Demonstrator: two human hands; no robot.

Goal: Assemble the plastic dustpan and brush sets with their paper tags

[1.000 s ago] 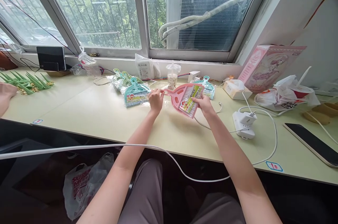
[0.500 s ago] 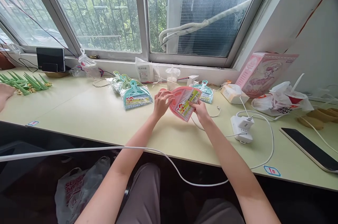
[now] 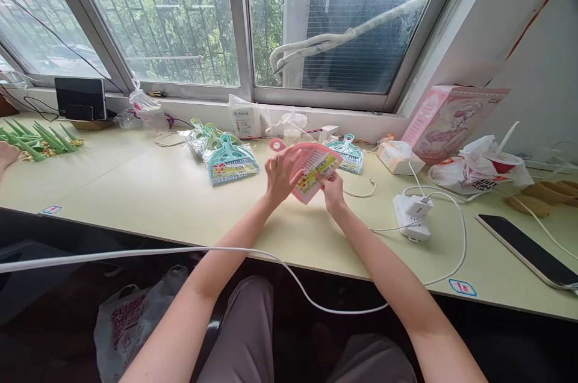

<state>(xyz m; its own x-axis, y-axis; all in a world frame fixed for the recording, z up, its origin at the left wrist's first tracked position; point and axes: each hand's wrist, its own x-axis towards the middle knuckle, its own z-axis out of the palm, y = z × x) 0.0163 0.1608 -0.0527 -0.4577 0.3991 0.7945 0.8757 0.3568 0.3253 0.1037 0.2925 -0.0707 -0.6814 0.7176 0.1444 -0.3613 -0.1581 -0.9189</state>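
Note:
A pink toy-sized dustpan with a white-bristled brush nested in it (image 3: 311, 166) is held tilted above the table. A yellow printed label runs across the brush. My right hand (image 3: 333, 189) grips its lower right edge, thumb on the front. Across the dustpan's left side lies my left hand (image 3: 282, 177), fingers stretched out and apart against the surface; the pink handle loop (image 3: 277, 144) shows above it. Left of my hands, a teal dustpan set (image 3: 232, 161) lies before several wrapped green ones (image 3: 205, 135). Another teal set (image 3: 348, 154) lies behind the pink one.
A white power strip (image 3: 410, 217) with cables stands right of my arms, and a phone (image 3: 526, 244) lies beyond it. A tissue box (image 3: 397, 157) and pink box (image 3: 451, 121) stand at the back right. A white cable (image 3: 253, 252) crosses my forearms. Another person's hand (image 3: 6, 154) shows far left.
My left hand has loosened from near the handle and spread its fingers over the dustpan's face. The dustpan has turned slightly, and my right hand keeps its grip.

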